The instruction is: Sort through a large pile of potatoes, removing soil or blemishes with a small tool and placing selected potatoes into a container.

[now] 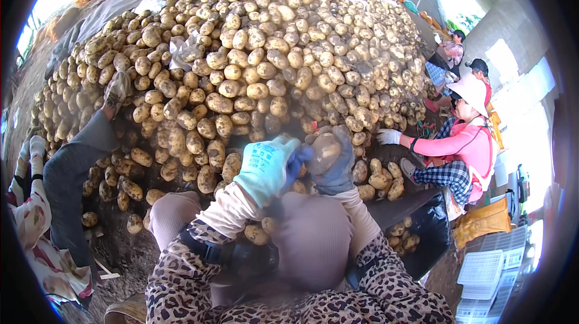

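Note:
My right hand [339, 163], in a worn grey-blue glove, grips a soil-covered potato [323, 154] in front of my knees. Beside it on the left is my left hand [267, 168] in a light blue glove with printing on its back and darker blue fingers. Its fingers curl away from view, so whether they hold anything is hidden. Beyond both hands rises a large heap of potatoes [258, 91], many smeared with dark soil. Below my hands, a loose potato [256, 235] lies between my legs.
At right stands a black-lined container [429, 224] with potatoes inside. Farther right are stacked white plastic crates [481, 269] and an orange sack [484, 222]. A person in pink [457, 143] sits close by, others behind. Another person's leg [77, 174] extends at left.

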{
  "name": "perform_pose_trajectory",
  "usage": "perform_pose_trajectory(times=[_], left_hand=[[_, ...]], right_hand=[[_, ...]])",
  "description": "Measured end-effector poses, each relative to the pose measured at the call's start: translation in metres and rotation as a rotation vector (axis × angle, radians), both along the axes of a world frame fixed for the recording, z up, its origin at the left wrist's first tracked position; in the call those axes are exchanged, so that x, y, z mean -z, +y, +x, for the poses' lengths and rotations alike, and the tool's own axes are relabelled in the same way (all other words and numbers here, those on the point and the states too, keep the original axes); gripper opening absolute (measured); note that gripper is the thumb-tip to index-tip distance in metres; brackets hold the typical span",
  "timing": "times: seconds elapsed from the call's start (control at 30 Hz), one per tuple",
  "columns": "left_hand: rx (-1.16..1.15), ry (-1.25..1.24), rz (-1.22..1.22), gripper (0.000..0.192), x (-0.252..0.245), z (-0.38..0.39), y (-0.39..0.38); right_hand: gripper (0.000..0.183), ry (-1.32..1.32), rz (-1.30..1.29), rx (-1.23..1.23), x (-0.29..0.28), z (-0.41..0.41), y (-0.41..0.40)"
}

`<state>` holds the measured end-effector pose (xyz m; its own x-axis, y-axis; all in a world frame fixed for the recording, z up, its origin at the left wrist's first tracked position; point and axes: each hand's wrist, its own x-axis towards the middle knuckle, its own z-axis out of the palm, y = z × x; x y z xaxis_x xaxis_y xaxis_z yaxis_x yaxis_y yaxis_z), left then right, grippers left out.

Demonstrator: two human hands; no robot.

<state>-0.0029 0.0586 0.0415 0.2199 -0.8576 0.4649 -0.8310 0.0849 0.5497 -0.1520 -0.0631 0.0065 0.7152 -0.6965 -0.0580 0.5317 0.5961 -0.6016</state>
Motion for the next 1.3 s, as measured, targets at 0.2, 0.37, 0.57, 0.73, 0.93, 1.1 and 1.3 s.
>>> perform_pose_trajectory(times=[0.2, 0.37, 0.57, 0.73, 0.93, 1.1, 1.3], left_hand=[[-0.377, 0.127, 0.277, 0.030, 0.010, 0.013, -0.020], [-0.223, 0.186, 0.135, 0.035, 0.003, -0.003, -0.016], [-0.112, 0.122, 0.012, 0.046, 0.004, -0.011, -0.010], [-0.093, 0.097, 0.011, 0.042, 0.007, -0.008, -0.007], [-0.044, -0.068, -0.007, 0.034, 0.008, -0.012, -0.006], [-0.026, -0.088, 0.037, 0.032, 0.015, -0.013, -0.007], [0.007, -0.119, 0.072, 0.033, 0.020, -0.017, -0.010]], right_hand=[[0.047, 0.047, -0.111, -0.023, -0.025, 0.002, 0.015], [0.054, -0.001, 0.153, -0.101, 0.002, -0.009, -0.014], [0.058, -0.173, 0.376, -0.057, -0.002, -0.003, -0.010], [0.056, 0.114, 0.160, 0.116, -0.022, 0.007, 0.004], [0.051, 0.080, -0.086, 0.023, -0.018, 0.006, 0.001], [0.050, 0.190, -0.431, 0.132, -0.010, -0.001, 0.001], [0.049, 0.187, 0.072, 0.055, -0.010, -0.002, -0.004]])
